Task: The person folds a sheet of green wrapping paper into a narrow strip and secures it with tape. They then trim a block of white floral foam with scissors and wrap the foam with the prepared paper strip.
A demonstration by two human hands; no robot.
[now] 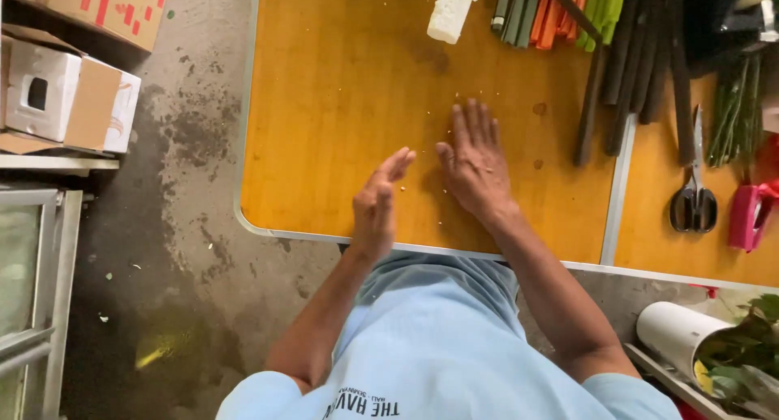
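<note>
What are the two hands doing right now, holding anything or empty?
Left hand: open, on edge, fingers straight, holding nothing, by small crumbs on the table.
Right hand: open, flat on the table, holding nothing.

Scissors (pixel 693 194) lie right of hands (pixel 473 164).

Beside your orange table (pixel 324 144): scissors (pixel 694 197), a white foam block (pixel 452 10), coloured sticks (pixel 560 10), cardboard boxes (pixel 69 95), leafy greens (pixel 751 351).

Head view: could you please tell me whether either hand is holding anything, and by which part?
Nothing is held. The right hand lies flat, palm down, on the orange table; the left hand stands on edge beside it, open and empty.
</note>
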